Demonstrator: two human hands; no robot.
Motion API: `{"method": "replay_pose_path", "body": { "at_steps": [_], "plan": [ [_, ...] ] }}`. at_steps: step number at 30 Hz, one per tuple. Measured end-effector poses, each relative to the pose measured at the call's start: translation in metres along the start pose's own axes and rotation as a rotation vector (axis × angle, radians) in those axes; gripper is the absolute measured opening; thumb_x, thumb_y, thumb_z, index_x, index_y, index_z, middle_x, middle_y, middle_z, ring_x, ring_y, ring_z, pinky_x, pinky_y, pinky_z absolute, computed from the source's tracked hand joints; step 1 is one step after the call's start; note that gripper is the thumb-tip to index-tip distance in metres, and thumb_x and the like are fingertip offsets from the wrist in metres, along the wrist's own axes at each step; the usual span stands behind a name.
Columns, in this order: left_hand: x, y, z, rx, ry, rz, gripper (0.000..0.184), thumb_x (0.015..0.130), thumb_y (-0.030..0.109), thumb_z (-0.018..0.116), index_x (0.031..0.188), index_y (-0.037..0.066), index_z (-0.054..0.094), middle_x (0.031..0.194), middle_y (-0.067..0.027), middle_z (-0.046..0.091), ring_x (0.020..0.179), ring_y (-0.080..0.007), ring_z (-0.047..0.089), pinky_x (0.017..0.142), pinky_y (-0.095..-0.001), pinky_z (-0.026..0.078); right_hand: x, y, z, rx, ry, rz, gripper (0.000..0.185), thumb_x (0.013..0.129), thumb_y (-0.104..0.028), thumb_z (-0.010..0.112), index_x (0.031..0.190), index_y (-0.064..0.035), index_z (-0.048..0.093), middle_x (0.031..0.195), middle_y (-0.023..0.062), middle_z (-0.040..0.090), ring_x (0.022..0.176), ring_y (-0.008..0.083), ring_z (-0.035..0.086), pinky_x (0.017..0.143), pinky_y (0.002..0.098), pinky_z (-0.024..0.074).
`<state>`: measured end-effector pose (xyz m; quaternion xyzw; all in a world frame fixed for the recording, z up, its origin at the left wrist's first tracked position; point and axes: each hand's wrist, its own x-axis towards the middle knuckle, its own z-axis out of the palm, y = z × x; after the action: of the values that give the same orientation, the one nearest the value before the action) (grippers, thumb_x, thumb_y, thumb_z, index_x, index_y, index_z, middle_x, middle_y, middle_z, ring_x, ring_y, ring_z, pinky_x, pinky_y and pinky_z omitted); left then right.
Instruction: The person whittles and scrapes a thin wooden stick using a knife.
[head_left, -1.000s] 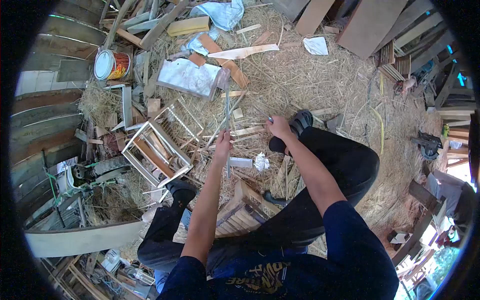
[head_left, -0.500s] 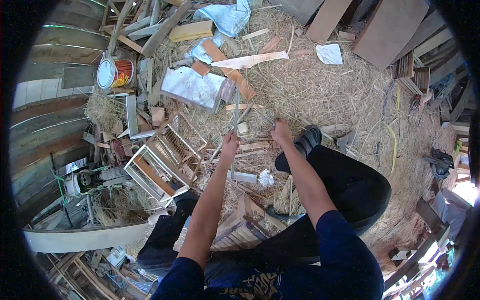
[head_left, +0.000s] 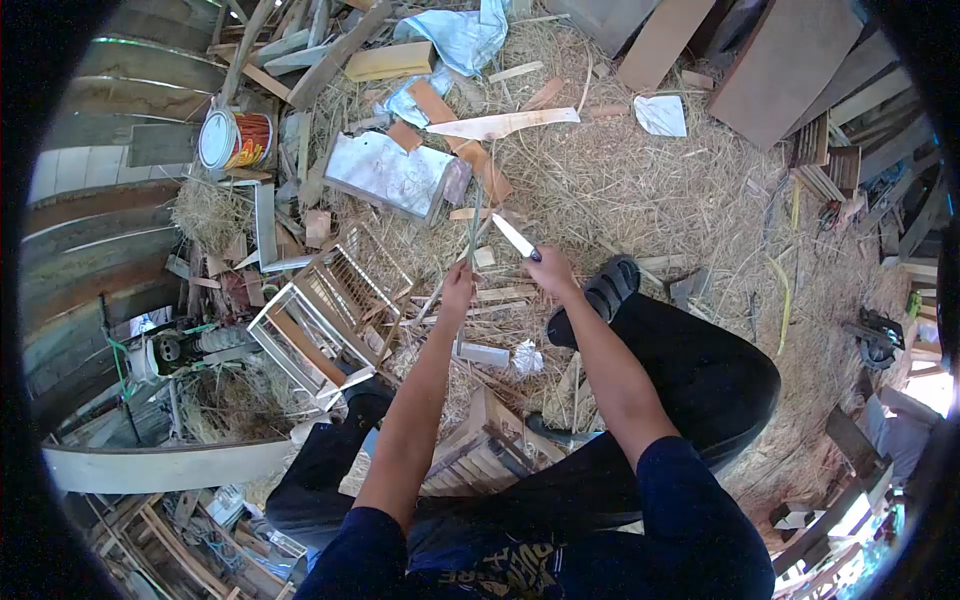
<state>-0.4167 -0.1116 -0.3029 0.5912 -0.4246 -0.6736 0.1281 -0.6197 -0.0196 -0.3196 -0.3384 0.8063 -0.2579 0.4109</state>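
My right hand [head_left: 550, 272] is closed round the dark handle of a knife [head_left: 514, 235]. Its bright blade points up and to the left. Held upright in my left hand [head_left: 458, 286] is a thin greenish-grey strip [head_left: 474, 225], perhaps bamboo or wood. The blade tip is close to the strip; whether they touch I cannot tell. Just left of my left forearm stands a slatted wooden cage-like frame [head_left: 322, 325]. Below my hands lie a short pale block [head_left: 482, 354] and a crumpled white scrap [head_left: 527, 357].
Straw and shavings [head_left: 620, 180] cover the ground. Ahead lies a metal-topped box [head_left: 388, 172], with a pale pointed board [head_left: 505, 123] beyond it. A paint bucket [head_left: 236, 140] stands at left. Large boards [head_left: 785, 70] lean at upper right. A slatted wooden piece [head_left: 480, 450] lies between my legs.
The knife in my right hand has turned, so its bright blade side now shows, and the hand has moved slightly left and down. My left hand still holds the strip.
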Motion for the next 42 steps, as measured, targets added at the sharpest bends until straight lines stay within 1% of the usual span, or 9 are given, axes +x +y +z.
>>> {"method": "replay_pose_path", "body": {
  "at_steps": [4, 10, 18, 21, 22, 25, 34, 37, 42],
  "plan": [
    [-0.021, 0.019, -0.005, -0.032, 0.049, 0.016, 0.04, 0.102, 0.02, 0.049, 0.138, 0.002, 0.05, 0.088, -0.006, 0.067, 0.06, -0.0069, 0.05, 0.054, -0.0235, 0.043, -0.009, -0.042, -0.036, 0.661, -0.421, 0.271, 0.022, 0.086, -0.024, 0.069, 0.078, -0.0045, 0.062, 0.065, -0.0002, 0.058, 0.052, 0.0046, 0.046, 0.045, 0.0246, 0.0325],
    [-0.082, 0.055, -0.023, -0.052, -0.009, 0.223, 0.04, 0.099, 0.017, 0.055, 0.137, 0.004, 0.052, 0.1, -0.0061, 0.068, 0.091, -0.0131, 0.06, 0.077, -0.0292, 0.048, -0.102, -0.15, -0.096, 0.655, -0.362, 0.223, 0.02, 0.088, -0.023, 0.07, 0.079, -0.0076, 0.061, 0.064, -0.0018, 0.056, 0.051, 0.0063, 0.048, 0.046, 0.0247, 0.0358],
    [-0.169, 0.053, -0.067, 0.183, 0.006, 0.494, 0.044, 0.103, 0.032, 0.053, 0.133, 0.0, 0.057, 0.111, -0.0086, 0.068, 0.098, -0.0132, 0.062, 0.083, -0.0303, 0.05, -0.192, -0.175, -0.063, 0.714, -0.376, 0.023, 0.018, 0.093, -0.023, 0.071, 0.086, -0.0089, 0.063, 0.067, -0.0052, 0.054, 0.056, 0.0047, 0.048, 0.05, 0.0227, 0.0379],
    [-0.248, 0.109, -0.086, 0.034, -0.055, 0.175, 0.046, 0.104, 0.034, 0.051, 0.133, 0.0, 0.057, 0.117, -0.0099, 0.067, 0.104, -0.0141, 0.061, 0.09, -0.0304, 0.048, -0.212, -0.196, -0.047, 0.686, -0.481, -0.088, 0.017, 0.094, -0.023, 0.069, 0.093, -0.0062, 0.066, 0.069, -0.0054, 0.055, 0.059, 0.0042, 0.048, 0.055, 0.0221, 0.0386],
    [-0.249, 0.099, -0.095, 0.05, -0.026, 0.525, 0.045, 0.105, 0.034, 0.05, 0.133, 0.0, 0.058, 0.118, -0.0099, 0.067, 0.108, -0.0142, 0.06, 0.094, -0.03, 0.046, -0.219, -0.208, -0.041, 0.689, -0.522, -0.125, 0.017, 0.095, -0.023, 0.069, 0.094, -0.0055, 0.066, 0.069, -0.0052, 0.056, 0.059, 0.0041, 0.048, 0.056, 0.0221, 0.0387],
    [-0.286, 0.11, -0.131, -0.145, -0.103, 0.561, 0.043, 0.105, 0.032, 0.051, 0.133, 0.0, 0.058, 0.118, -0.0098, 0.068, 0.108, -0.0143, 0.06, 0.094, -0.0296, 0.046, -0.236, -0.24, -0.016, 0.624, -0.563, -0.246, 0.018, 0.095, -0.022, 0.068, 0.098, -0.0039, 0.069, 0.071, -0.0049, 0.058, 0.061, 0.0035, 0.048, 0.058, 0.022, 0.0379],
    [-0.393, 0.11, -0.231, -0.326, 0.173, 0.756, 0.029, 0.098, 0.016, 0.063, 0.12, -0.002, 0.06, 0.098, -0.004, 0.068, 0.09, -0.0087, 0.062, 0.079, -0.0251, 0.05, -0.298, -0.325, 0.049, 0.481, -0.823, -0.497, 0.019, 0.09, -0.026, 0.074, 0.092, -0.0072, 0.07, 0.068, -0.0086, 0.054, 0.057, 0.0031, 0.044, 0.051, 0.024, 0.0309],
    [-0.433, 0.118, -0.264, -0.354, 0.292, 0.839, 0.031, 0.099, 0.021, 0.061, 0.121, -0.001, 0.06, 0.105, -0.0053, 0.068, 0.098, -0.0112, 0.063, 0.087, -0.0288, 0.051, -0.322, -0.355, 0.072, 0.382, -0.9, -0.52, 0.02, 0.091, -0.027, 0.074, 0.096, -0.0075, 0.07, 0.068, -0.0091, 0.054, 0.056, 0.0029, 0.043, 0.051, 0.0231, 0.0309],
    [-0.47, 0.106, -0.327, -0.388, 0.374, 0.928, 0.028, 0.099, 0.024, 0.063, 0.116, 0.002, 0.064, 0.099, -0.0037, 0.069, 0.086, -0.0086, 0.061, 0.078, -0.0252, 0.05, -0.353, -0.393, 0.11, 0.233, -1.001, -0.545, 0.016, 0.093, -0.024, 0.071, 0.097, -0.0085, 0.07, 0.067, -0.0091, 0.054, 0.055, 0.0018, 0.044, 0.049, 0.0212, 0.0312]
  ]
}}
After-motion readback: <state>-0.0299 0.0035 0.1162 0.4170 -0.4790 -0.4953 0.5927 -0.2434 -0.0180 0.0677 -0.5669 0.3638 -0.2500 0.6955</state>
